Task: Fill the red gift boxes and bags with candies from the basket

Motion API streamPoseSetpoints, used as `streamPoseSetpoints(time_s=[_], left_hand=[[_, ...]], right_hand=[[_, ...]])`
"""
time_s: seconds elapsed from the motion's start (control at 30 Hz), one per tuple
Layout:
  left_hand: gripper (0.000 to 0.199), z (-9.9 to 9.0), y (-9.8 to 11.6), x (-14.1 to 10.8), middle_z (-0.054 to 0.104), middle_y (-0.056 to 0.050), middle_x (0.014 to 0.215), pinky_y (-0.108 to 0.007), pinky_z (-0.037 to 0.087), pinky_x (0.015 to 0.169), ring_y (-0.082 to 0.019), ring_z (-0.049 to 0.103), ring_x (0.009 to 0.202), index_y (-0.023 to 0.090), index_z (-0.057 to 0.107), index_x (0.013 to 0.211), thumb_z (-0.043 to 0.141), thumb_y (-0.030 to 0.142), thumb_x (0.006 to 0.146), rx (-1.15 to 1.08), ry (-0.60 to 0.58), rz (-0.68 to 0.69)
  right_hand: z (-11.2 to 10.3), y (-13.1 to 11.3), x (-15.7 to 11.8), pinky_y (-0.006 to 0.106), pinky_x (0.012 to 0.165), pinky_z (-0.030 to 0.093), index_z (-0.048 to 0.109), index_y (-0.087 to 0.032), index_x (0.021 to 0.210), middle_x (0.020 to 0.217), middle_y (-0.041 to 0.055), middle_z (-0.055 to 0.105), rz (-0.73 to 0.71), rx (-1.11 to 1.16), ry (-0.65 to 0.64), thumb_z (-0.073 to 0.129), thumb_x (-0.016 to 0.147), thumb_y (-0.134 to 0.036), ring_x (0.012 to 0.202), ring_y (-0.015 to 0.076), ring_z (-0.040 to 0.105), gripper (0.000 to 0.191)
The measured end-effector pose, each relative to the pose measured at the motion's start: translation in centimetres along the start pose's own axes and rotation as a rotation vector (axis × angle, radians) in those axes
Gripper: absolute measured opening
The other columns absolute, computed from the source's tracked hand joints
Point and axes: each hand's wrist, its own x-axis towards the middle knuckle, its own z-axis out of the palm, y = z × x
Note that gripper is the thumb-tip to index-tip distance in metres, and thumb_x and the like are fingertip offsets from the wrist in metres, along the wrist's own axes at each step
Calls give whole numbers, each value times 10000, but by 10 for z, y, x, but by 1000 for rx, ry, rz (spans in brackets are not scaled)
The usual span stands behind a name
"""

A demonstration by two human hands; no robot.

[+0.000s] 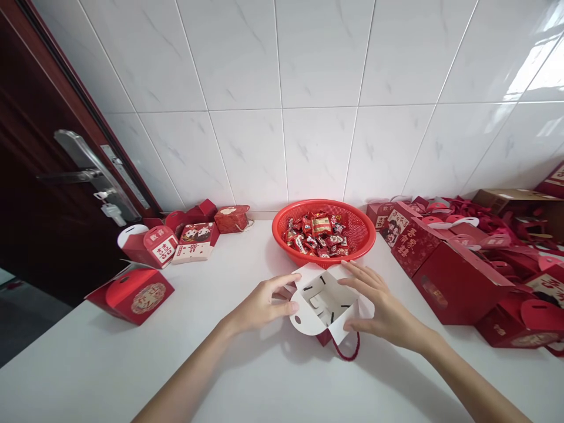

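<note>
Box (326, 299) open on our desk (264, 382)
It sits just in front of a red basket (359, 229) of candies (324, 232); our left hand (268, 299) and right hand (376, 302) touch its white flaps (309, 320), thumbs and fingers parted.

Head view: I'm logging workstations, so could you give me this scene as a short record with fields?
Left hand: at left flap of open box
Right hand: at the box's right side
Cord: dark red loop, near side
Basket: red, behind box, holding wrapped sweets
Left side: red boxes, door
Right side: many more red boxes
</note>
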Motion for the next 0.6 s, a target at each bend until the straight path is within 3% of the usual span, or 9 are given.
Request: streamPoseSetpoints(time_s=[0.13,0.27,0.43,0.6], left_hand=[[568,3,2,-7,656,-102,1313,-401,526,1012,-260,655,1092,191,643,1337,732,404,818,64,78,82],[477,9,0,-12,647,-108,1293,-379,535,996,-253,653,1075,200,685,1274,709,394,839,104,148,116],[491,11,-5,-10,653,-109,1229,-368,545,981,-251,655,1071,182,686,1271,718,383,824,39,177,108],[549,11,-8,-6,661,-102,1179,-380,552,959,-241,663,1018,177,671,1295,737,418,806,5,199,132]], right_hand=[[-9,5,1,616,1165,331,626,-286,1306,1642,125,314,-15,-33,33,763,752,-645,1517,396,248,674],[-11,11,0,610,1122,395,546,-297,1417,1630,156,322,36,-37,48,735,732,-711,1474,404,339,822],[1,17,-4,558,1081,469,488,-321,1479,1648,146,268,101,-112,114,756,733,-679,1441,401,395,869],[3,16,-7,573,1077,466,456,-339,1500,1670,144,202,109,-150,127,723,761,-691,1455,413,371,861]])
